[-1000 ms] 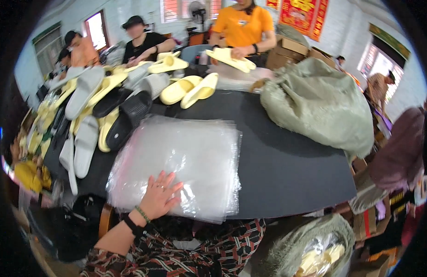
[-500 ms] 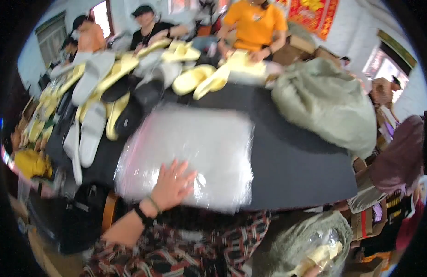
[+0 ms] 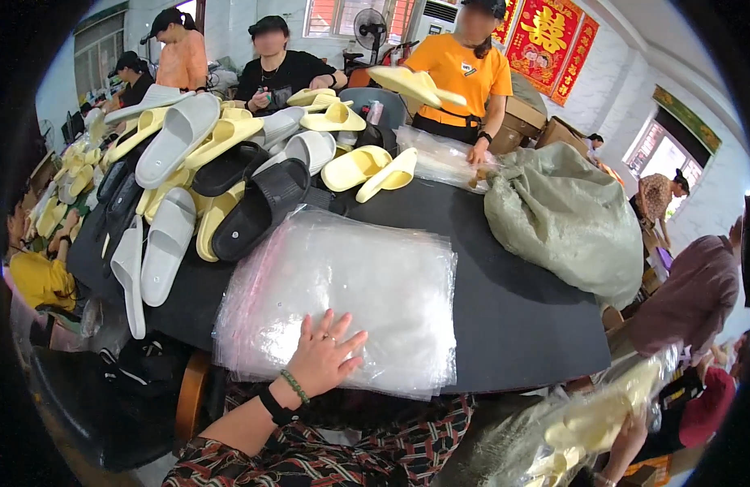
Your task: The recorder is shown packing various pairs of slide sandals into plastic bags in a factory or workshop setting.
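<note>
My left hand (image 3: pixel 333 347) lies palm down with fingers spread on a stack of clear plastic bags (image 3: pixel 367 268) with a pinkish edge. It presses near the stack's front edge and holds nothing. At the lower right, my right hand (image 3: pixel 629 438) is closed on a clear bag of pale yellow slippers (image 3: pixel 582 418), its fingers partly hidden. That bag is over a greenish woven sack (image 3: pixel 500 434) beside the table. Left of the stack lie a black slipper (image 3: pixel 265 207) and a grey slipper (image 3: pixel 166 243); beyond it sits a yellow pair (image 3: pixel 367 169).
A heap of loose slippers (image 3: pixel 180 134) covers the table's left side. A bulky green sack (image 3: pixel 565 215) rests on the right of the dark table (image 3: pixel 521 325). Across it, a person in orange (image 3: pixel 464 73) holds yellow slippers (image 3: pixel 415 84). A black chair (image 3: pixel 99 406) stands at lower left.
My right hand and the bagged slippers have moved up and rightward. My left hand stays flat on the bag stack. The person in orange has raised a yellow pair. The view has shifted.
</note>
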`<state>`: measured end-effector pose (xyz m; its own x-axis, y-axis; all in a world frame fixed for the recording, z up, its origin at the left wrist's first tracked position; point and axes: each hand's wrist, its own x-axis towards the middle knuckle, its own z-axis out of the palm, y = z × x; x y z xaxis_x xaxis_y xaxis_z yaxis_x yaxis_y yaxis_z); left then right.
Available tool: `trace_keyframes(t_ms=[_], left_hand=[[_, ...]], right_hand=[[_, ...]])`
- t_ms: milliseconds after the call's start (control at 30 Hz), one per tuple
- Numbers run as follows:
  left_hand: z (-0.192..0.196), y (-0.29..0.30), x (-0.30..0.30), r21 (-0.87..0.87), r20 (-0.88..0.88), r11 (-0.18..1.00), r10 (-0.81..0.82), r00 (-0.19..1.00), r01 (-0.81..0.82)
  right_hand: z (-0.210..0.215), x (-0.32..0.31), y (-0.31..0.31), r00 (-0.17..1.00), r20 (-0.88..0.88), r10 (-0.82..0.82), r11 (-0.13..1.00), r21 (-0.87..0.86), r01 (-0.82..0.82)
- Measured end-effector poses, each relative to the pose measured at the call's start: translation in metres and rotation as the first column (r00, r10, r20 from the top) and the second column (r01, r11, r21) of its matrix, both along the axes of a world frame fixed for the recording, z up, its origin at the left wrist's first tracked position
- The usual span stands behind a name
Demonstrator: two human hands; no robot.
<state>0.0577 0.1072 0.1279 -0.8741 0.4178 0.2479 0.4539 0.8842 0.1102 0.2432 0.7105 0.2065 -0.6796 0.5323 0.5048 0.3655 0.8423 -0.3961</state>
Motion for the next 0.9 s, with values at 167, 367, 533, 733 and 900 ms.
trace_keyframes(t_ms=[167, 367, 533, 733, 900], left_hand=[[-0.034, -0.006, -0.015, 0.151, -0.037, 0.988, -0.028, 0.999, 0.034], [-0.037, -0.006, -0.013, 0.198, -0.076, 0.980, -0.023, 0.997, 0.037], [-0.037, -0.013, -0.011, 0.282, -0.019, 0.957, -0.062, 0.998, 0.065], [-0.070, -0.007, -0.011, 0.417, -0.015, 0.906, -0.073, 0.997, 0.072], [-0.044, -0.016, -0.008, 0.236, -0.219, 0.957, -0.116, 0.969, 0.168]], right_hand=[[0.111, -0.103, -0.126, 0.965, 0.124, 0.232, 0.969, -0.120, -0.218], [0.128, -0.221, -0.261, 0.808, -0.025, 0.589, 0.745, -0.372, -0.554], [0.112, -0.262, -0.369, 0.655, -0.007, 0.756, 0.534, -0.573, -0.622], [0.037, -0.273, -0.375, 0.540, 0.141, 0.830, 0.558, -0.257, -0.789], [-0.003, -0.286, -0.355, 0.595, 0.168, 0.786, 0.582, 0.120, -0.804]])
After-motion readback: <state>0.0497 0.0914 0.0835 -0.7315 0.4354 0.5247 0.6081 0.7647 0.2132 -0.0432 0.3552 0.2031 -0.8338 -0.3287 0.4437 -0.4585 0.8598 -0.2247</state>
